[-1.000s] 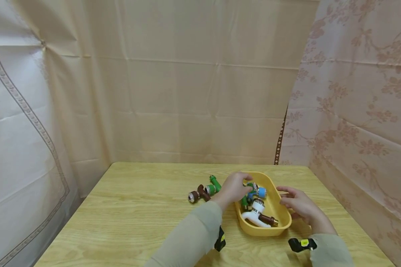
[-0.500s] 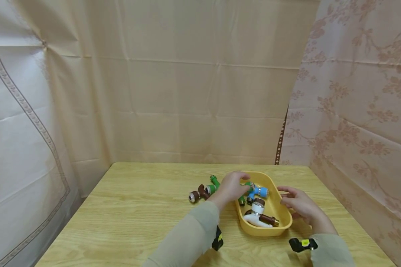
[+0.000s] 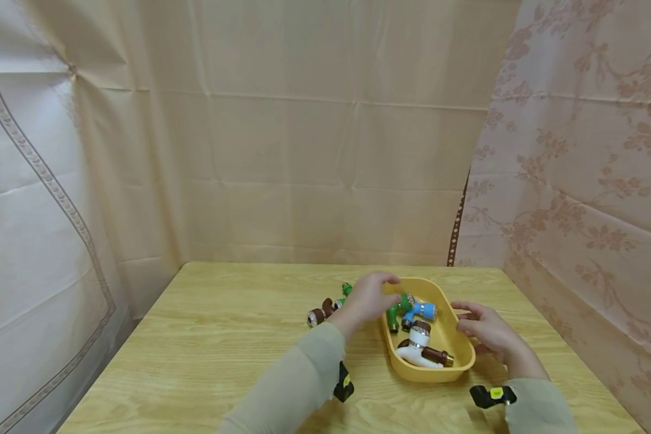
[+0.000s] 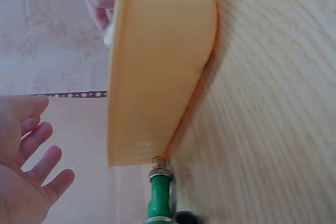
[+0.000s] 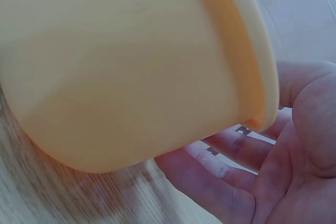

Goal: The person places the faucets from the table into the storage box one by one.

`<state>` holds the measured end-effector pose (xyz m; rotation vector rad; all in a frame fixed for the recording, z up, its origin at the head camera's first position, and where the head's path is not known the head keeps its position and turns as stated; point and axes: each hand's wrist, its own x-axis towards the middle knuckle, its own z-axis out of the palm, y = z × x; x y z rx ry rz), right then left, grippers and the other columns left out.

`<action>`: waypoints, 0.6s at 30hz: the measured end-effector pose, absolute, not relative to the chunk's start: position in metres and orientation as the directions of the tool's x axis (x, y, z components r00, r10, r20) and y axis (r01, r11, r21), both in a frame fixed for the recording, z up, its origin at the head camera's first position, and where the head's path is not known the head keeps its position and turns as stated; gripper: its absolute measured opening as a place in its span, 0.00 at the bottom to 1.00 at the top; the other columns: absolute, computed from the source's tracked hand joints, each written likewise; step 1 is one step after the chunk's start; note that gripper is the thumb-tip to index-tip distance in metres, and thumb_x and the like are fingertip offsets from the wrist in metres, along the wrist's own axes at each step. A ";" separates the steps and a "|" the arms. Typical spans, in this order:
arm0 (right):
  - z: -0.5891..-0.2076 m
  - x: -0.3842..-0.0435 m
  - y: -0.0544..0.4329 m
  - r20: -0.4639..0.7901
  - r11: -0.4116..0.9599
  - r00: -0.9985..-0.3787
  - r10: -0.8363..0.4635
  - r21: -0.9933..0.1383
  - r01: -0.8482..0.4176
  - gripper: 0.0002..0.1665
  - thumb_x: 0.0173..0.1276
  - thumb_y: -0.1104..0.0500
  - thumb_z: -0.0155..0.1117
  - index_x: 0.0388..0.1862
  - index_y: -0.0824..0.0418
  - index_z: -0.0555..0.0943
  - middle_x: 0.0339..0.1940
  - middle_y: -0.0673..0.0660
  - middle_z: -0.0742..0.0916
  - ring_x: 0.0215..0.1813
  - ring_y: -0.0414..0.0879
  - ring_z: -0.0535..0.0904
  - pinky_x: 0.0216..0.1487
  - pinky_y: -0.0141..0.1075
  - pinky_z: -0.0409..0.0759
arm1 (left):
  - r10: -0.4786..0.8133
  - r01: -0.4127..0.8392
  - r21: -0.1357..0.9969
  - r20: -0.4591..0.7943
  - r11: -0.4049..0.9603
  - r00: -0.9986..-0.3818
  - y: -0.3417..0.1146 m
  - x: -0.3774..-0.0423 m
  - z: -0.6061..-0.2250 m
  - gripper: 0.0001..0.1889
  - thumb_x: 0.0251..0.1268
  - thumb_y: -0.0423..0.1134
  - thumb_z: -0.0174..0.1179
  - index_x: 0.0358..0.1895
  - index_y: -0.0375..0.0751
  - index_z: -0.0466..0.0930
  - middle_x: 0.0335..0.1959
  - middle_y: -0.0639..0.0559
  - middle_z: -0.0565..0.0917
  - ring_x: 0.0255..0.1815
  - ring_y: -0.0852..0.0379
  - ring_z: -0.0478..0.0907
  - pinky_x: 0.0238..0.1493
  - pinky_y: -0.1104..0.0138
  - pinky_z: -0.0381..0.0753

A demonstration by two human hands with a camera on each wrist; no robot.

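Over the left rim of the yellow tub [image 3: 433, 375], my left hand [image 3: 370, 299] hovers with its fingers apart and holds nothing. Its spread fingers also show in the left wrist view. Just below its fingertips a green tap [image 3: 393, 317] lies in the tub, beside a blue tap [image 3: 425, 310]. Nearer the front of the tub lie a white tap [image 3: 419, 341] with a brown cap and a brown tap [image 3: 436, 357], partly covered by the white one. My right hand [image 3: 488, 333] is at the tub's right side, its loosely bent fingers against the outer wall and rim.
Left of the tub, a brown tap [image 3: 320, 313] and another green tap [image 3: 347, 289] lie on the wooden table [image 3: 222, 337], partly hidden behind my left hand. A beige curtain [image 3: 325, 150] hangs behind the table, a flowered one [image 3: 591, 181] on the right.
My left hand has let go of the green tap and drawn back leftward, uncovering more of it in the tub. The right hand has stayed put.
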<state>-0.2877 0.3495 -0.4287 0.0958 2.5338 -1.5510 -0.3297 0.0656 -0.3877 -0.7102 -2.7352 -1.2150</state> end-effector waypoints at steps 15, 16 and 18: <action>-0.427 -0.287 0.349 -0.180 0.448 -0.983 -0.029 -0.882 0.148 0.40 0.72 0.63 0.59 0.80 0.64 0.59 0.69 0.76 0.71 0.57 0.64 0.78 0.42 0.53 0.87 | 0.368 0.462 0.733 0.303 0.499 -0.879 0.036 -0.328 -0.373 0.20 0.70 0.48 0.67 0.63 0.56 0.81 0.66 0.59 0.78 0.53 0.53 0.82 0.52 0.59 0.82; -0.427 -0.287 0.349 -0.181 0.450 -0.983 -0.026 -0.880 0.150 0.40 0.71 0.63 0.59 0.79 0.64 0.59 0.69 0.76 0.71 0.57 0.64 0.78 0.42 0.53 0.87 | 0.368 0.471 0.729 0.315 0.496 -0.875 0.035 -0.329 -0.373 0.20 0.70 0.48 0.67 0.63 0.55 0.81 0.65 0.58 0.78 0.55 0.52 0.82 0.54 0.57 0.82; -0.428 -0.287 0.349 -0.183 0.456 -0.983 -0.025 -0.877 0.151 0.40 0.71 0.62 0.59 0.79 0.64 0.59 0.69 0.76 0.71 0.57 0.64 0.78 0.43 0.53 0.87 | 0.365 0.492 0.709 0.341 0.505 -0.866 0.031 -0.329 -0.373 0.20 0.70 0.49 0.67 0.63 0.54 0.81 0.65 0.59 0.79 0.65 0.55 0.74 0.63 0.57 0.76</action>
